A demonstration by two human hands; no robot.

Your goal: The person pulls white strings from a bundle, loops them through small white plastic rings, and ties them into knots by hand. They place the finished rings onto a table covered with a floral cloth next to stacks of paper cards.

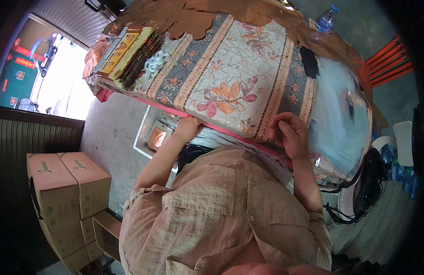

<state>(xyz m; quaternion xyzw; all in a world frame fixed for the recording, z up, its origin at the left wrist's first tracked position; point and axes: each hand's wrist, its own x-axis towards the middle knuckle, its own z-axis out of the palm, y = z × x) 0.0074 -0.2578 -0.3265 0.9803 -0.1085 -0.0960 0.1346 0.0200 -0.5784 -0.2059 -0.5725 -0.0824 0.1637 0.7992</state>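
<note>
In front of me is a table with a floral, striped cover (230,73). At its near edge my left hand (189,129) is closed around one end of a bundle of long, thin white strands (216,139). The strands run to the right across my lap, just below the pink hem (219,128) of the cover. My right hand (292,136) is raised over the near edge, farther right, with thumb and forefinger pinched together. Whatever lies between those fingertips is too fine to see. To its right, a wide heap of pale strands under clear plastic (335,110) covers the table's end.
Dark brown strips (137,62), a yellow card (127,51) and white coiled loops (156,64) lie at the table's left. A black bundle (309,63) lies right. Beyond stand a water bottle (327,19) and red chair (388,62). Cartons (60,201) are stacked left; a white box (143,133) sits below.
</note>
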